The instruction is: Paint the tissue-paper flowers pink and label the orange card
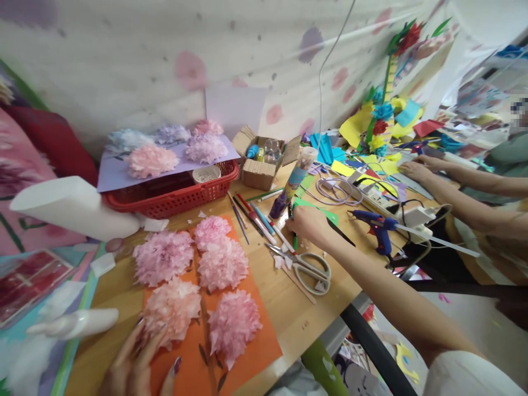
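My left hand (138, 357) is at the bottom left, fingers apart. Its fingertips rest at the lower edge of a peach tissue-paper flower (171, 311). That flower lies on an orange sheet (264, 352) with painted stems and leaves, among several pink paper flowers (235, 327). Across the table my right hand (307, 224) is closed around a green pen (295, 242), whose two ends show past the fingers. Close to it are scissors (313, 272) with grey handles, loose markers (258, 220) and a purple paint bottle (279, 204).
A red basket (173, 201) carries a lilac sheet with more flowers. Behind stands a cardboard box (258, 173). On the right are a blue glue gun (377, 228), a power strip (371, 198) with cables, and another person's arms (457, 187). A white glue bottle (78, 323) lies left.
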Available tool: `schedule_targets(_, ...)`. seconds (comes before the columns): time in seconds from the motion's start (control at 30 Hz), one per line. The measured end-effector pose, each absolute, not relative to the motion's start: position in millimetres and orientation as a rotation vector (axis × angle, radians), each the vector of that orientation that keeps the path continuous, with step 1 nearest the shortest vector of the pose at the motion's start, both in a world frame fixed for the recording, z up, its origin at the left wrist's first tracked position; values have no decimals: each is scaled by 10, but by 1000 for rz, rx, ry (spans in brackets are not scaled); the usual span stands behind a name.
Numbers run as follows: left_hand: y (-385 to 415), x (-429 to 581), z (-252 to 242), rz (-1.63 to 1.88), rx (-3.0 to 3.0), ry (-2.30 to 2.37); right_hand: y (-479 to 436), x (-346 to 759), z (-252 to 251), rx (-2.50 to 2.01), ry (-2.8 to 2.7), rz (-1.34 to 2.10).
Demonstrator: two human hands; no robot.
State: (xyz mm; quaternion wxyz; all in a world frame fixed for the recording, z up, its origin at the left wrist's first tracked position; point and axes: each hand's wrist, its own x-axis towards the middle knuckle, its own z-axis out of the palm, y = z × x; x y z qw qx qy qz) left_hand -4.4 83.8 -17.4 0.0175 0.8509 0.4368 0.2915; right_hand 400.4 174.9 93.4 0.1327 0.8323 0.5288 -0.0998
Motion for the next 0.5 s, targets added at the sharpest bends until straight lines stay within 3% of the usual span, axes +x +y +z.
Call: schedule_targets(0.5, 670, 24, -11, 735, 2612, 1435, 1879, 3868, 909, 2587, 1408, -305)
